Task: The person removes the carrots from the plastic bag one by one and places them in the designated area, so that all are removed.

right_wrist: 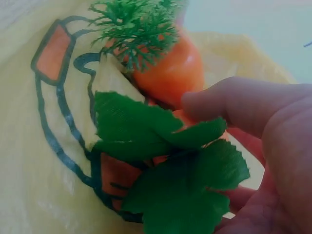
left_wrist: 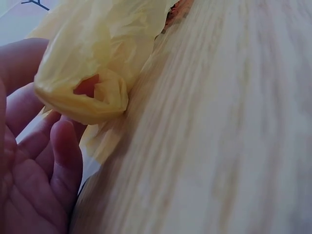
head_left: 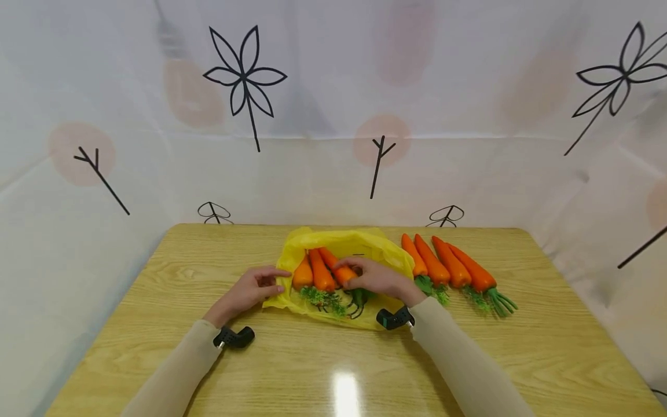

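A yellow plastic bag [head_left: 365, 240] lies on the table with its mouth spread, and several toy carrots rest in it. My right hand [head_left: 374, 274] holds the rightmost carrot [head_left: 329, 256] inside the bag, thumb on one side and fingers on the other. Broad green leaves [right_wrist: 180, 185] of that carrot hang in front of my fingers in the right wrist view. Beside it lie a slim carrot [head_left: 320, 272] and a rounder orange one [head_left: 303, 274] with feathery greens. My left hand [head_left: 254, 287] rests at the bag's left edge, fingers loosely bent and thumb apart, touching the plastic.
Several more toy carrots [head_left: 452, 263] lie in a row to the right of the bag, tops toward me. The wooden table [head_left: 292, 370] meets a white patterned cloth [head_left: 312, 179] at its back and sides.
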The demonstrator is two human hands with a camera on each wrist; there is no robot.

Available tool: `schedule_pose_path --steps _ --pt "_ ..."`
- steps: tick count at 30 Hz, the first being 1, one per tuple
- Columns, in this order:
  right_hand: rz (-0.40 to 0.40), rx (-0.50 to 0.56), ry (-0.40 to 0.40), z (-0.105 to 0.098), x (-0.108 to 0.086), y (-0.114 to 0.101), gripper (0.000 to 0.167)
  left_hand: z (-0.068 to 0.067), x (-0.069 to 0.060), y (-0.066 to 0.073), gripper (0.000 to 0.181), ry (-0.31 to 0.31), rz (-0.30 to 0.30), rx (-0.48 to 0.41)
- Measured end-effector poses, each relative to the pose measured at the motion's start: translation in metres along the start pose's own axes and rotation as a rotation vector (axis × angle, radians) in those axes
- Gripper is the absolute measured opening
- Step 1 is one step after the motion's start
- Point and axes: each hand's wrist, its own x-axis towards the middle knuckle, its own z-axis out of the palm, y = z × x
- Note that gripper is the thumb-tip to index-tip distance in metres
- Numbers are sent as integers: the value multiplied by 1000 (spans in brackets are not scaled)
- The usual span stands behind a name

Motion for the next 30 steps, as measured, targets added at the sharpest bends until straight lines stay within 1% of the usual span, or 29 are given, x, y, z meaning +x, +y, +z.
schedule_pose_path --steps 5,11,19,30 --pt "-10 5 15 -3 -3 -1 43 -1 2 0 36 -11 -4 19" --pt "-7 6 27 -7 -7 0 42 -1 1 0 36 -1 -6 -6" --pt "-32 -57 33 -10 -15 -1 42 -1 0 -3 38 16 5 -32" --pt "-41 -147 66 -14 -33 -7 41 -1 -1 -2 38 23 -18 -39"
